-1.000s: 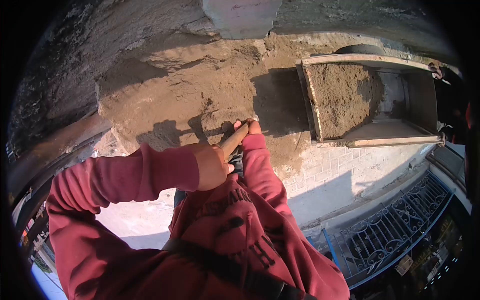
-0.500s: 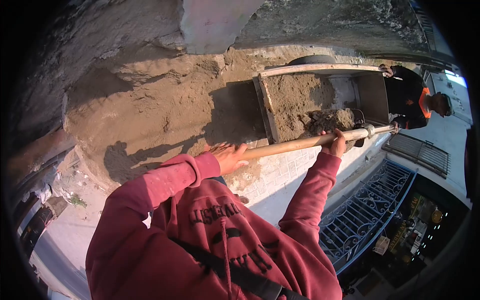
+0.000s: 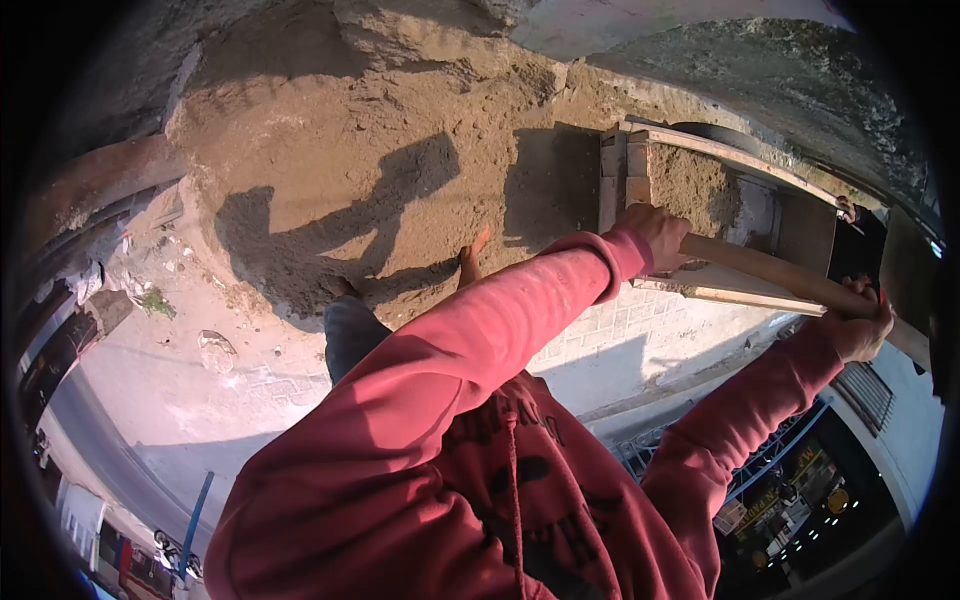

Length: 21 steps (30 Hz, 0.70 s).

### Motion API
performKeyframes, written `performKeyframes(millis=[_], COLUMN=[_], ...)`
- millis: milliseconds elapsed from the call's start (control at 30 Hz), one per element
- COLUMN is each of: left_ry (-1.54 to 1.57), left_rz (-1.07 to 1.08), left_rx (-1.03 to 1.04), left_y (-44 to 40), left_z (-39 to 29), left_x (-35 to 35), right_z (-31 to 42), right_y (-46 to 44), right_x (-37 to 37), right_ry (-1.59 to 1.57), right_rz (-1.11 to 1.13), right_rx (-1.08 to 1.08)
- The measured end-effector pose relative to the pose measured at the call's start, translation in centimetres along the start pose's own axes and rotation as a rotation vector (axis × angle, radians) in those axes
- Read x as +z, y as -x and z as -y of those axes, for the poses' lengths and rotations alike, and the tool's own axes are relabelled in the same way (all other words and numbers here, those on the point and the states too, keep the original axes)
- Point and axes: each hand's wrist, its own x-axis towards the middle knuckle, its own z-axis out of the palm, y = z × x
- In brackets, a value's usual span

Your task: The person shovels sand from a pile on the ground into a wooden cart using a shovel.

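My left hand [image 3: 657, 238] is wrapped round the near end of a shovel's wooden handle [image 3: 755, 265]. Farther along, my right hand [image 3: 862, 322] grips the same handle close to the right edge of view. The handle slants down to the right across a box-shaped barrow [image 3: 622, 178] with pale rails. Inside the barrow lies brown sandy soil [image 3: 690, 190]. A grey rounded shape [image 3: 912, 265], perhaps the shovel's blade, shows at the far right; whether it carries soil I cannot tell.
Loose soil [image 3: 330, 130] spreads beside a rough wall [image 3: 740, 70]; my foot [image 3: 475, 255] stands on it. A co-worker's hand [image 3: 846, 208] is at the barrow's far end. Pale paving [image 3: 600, 330] and a shopfront [image 3: 800, 500] lie on the near side.
The shovel has swung right and closer to the camera, away from over the barrow's soil. Both my hands moved right with it. The view has turned, putting the barrow farther right.
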Motion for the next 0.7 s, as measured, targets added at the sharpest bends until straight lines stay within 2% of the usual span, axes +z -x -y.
performKeyframes(millis=[33, 100, 133, 167, 200, 233, 300, 367, 400, 433, 467, 500, 533, 633, 700], left_ry=[-0.053, -0.070, -0.153, -0.246, -0.298, -0.317, -0.294, -0.325, -0.374, -0.458, -0.456, -0.335, -0.239, -0.155, -0.269], left_rz=[0.013, -0.073, -0.004, 0.067, 0.182, 0.300, 0.388, 0.479, 0.426, 0.340, 0.416, 0.452, 0.468, 0.480, 0.458], left_rx=[-0.071, -0.253, -0.385, -0.595, -0.728, -0.943, -1.159, -1.251, -1.178, -1.064, -1.055, -1.057, -1.044, -1.187, -1.143], left_y=[2.4, 9.9, 14.8, 20.3, 26.5, 32.3, 41.8, 44.8, 45.8, 43.5, 40.8, 38.2, 33.3, 22.5, 19.1], left_z=[4.7, 15.8, 22.4, 26.9, 31.5, 34.2, 40.0, 39.2, 37.5, 38.0, 37.4, 34.1, 30.9, 21.7, 17.3], left_x=[-0.3, -1.1, -0.8, -2.9, -4.6, -6.1, -6.8, -7.1, -6.9, -8.6, -9.0, -9.6, -12.0, -12.6, -10.9], right_z=[-3.6, -11.8, -18.6, -22.8, -25.4, -24.7, -24.9, -22.8, -21.3, -21.7, -22.3, -22.3, -23.8, -25.7, -27.3], right_y=[4.8, 16.0, 21.2, 28.7, 35.7, 43.0, 52.9, 57.3, 58.4, 58.4, 57.5, 57.2, 56.7, 53.4, 51.4], right_x=[2.9, 8.3, 7.6, 8.4, 8.3, 8.9, 7.2, 5.3, 3.4, 4.1, 4.2, 2.7, 3.1, 5.0, 6.3], right_ry=[0.048, 0.153, 0.252, 0.162, 0.195, 0.265, 0.413, 0.361, 0.361, 0.342, 0.349, 0.357, 0.328, 0.384, 0.286], right_rz=[-0.017, 0.031, 0.108, 0.134, 0.221, 0.244, 0.368, 0.537, 0.539, 0.660, 0.795, 0.796, 0.770, 0.831, 0.624], right_rx=[0.012, 0.209, 0.322, 0.591, 0.866, 1.031, 1.136, 1.220, 1.238, 1.249, 1.254, 1.259, 1.177, 1.264, 1.575])
